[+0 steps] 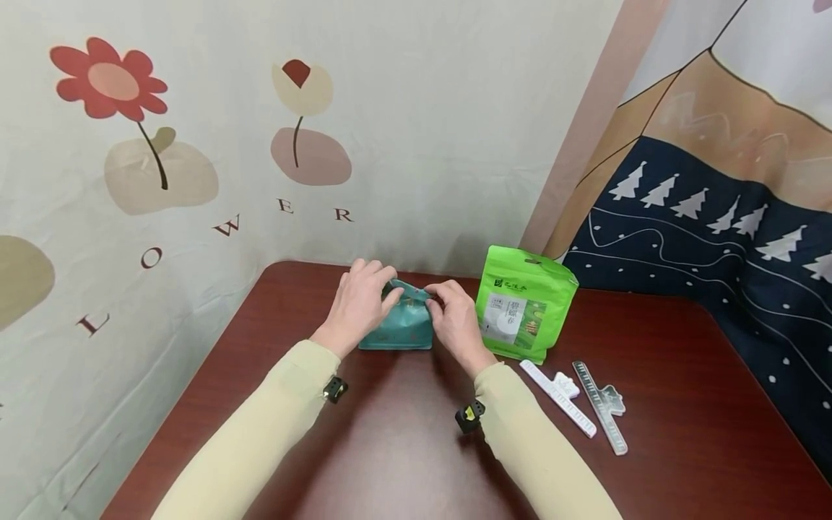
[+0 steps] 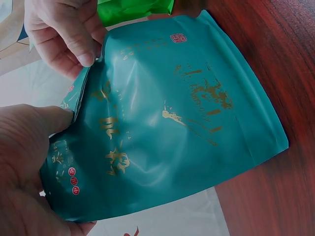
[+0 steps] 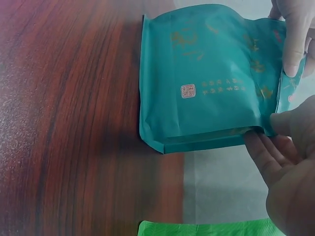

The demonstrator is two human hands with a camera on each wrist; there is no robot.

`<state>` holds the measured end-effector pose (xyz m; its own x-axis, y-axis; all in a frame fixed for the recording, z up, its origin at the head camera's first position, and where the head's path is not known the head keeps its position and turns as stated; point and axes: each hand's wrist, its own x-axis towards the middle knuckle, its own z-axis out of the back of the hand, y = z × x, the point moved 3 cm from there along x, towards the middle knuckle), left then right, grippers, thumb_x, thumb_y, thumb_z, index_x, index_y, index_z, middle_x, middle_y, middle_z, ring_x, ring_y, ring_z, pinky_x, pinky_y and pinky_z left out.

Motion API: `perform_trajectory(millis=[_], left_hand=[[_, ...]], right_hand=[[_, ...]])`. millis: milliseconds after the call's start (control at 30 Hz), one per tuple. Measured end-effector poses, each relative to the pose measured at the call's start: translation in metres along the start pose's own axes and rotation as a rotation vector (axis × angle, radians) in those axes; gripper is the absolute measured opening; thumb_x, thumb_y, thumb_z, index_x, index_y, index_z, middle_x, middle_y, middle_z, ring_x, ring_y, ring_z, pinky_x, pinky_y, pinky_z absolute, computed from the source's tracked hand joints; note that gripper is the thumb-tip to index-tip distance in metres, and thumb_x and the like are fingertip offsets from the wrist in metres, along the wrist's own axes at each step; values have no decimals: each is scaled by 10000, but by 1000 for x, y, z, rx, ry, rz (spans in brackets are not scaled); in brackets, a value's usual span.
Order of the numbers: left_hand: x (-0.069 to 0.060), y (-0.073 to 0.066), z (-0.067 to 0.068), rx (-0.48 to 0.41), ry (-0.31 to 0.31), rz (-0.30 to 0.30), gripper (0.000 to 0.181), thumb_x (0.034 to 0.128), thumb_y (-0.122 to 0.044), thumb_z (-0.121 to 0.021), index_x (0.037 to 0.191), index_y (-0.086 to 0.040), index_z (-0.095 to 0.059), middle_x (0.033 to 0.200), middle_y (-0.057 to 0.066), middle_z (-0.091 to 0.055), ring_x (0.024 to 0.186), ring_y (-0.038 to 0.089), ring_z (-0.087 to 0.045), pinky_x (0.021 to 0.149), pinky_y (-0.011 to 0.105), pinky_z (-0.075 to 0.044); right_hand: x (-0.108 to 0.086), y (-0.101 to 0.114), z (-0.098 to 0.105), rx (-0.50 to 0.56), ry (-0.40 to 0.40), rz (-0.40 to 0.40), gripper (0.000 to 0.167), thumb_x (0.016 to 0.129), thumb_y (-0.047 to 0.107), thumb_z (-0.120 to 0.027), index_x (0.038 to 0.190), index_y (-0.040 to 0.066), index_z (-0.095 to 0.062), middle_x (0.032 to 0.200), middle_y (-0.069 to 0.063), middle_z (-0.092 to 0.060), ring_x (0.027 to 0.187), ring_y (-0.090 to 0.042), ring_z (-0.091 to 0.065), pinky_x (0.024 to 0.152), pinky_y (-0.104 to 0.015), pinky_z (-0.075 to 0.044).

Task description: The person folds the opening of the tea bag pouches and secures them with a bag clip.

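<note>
A teal bag with gold lettering [image 1: 398,328] stands on the table, its top edge folded over. The left hand [image 1: 361,302] grips the bag's upper left side, and in the left wrist view its thumb presses on the folded top. At the upper right corner the right hand [image 1: 456,322] pinches the fold between thumb and fingers. Both thumbs lie on the folded strip in the right wrist view, where the teal bag [image 3: 211,78] shows its side gusset and a small square seal print.
A bright green bag [image 1: 525,303] stands just right of the right hand. Two long ruler-like clips, one white [image 1: 560,399] and one clear [image 1: 601,409], lie on the dark red table [image 1: 689,375]. A printed cloth [image 1: 416,130] hangs behind.
</note>
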<state>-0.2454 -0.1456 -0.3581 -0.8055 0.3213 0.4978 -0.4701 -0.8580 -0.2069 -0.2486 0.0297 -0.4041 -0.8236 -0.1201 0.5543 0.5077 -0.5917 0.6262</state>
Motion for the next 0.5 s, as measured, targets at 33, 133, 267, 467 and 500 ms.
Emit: perform_trajectory(millis=[33,133,267,467,500], left_hand=[[0,0,0,-2,1,1,160,969,-222,-744,1060,-92,-724,967,83,-662,868,311,-514,691,448,-466],[0,0,1,-8,-1,-6,163,966,-224,-749,1061,-94,-727,970,79,-665,870,307,-511,694,447,-466],[0,0,0,-7,-13,-24,159,958,-224,-759,1049,-98,-731,945,67,-658,858,297,-504,677,434,-456],[-1,0,0,-15,-25,-36,111,957,-198,-757,1012,-108,-722,889,47,-625,829,282,-483,655,412,-426],[-1,0,0,-16,-25,-36,109,957,-197,-757,1010,-109,-720,887,46,-623,826,281,-480,653,410,-423]], right_hand=[[0,0,0,3,5,0,172,953,-14,-698,1117,-10,-749,1026,-121,-671,892,-264,-663,784,-390,-579],[-2,1,1,10,21,-2,215,938,-30,-703,1151,-22,-737,1046,-132,-661,879,-263,-661,763,-379,-575],[-5,1,4,0,40,1,268,923,-31,-708,1190,-15,-718,1080,-144,-656,901,-267,-669,776,-379,-573],[-11,2,10,-26,53,12,320,914,-13,-721,1232,-18,-694,1134,-161,-655,984,-318,-662,838,-432,-558],[-12,2,11,-27,54,12,327,911,-15,-724,1236,-19,-692,1137,-157,-652,973,-316,-659,831,-434,-558]])
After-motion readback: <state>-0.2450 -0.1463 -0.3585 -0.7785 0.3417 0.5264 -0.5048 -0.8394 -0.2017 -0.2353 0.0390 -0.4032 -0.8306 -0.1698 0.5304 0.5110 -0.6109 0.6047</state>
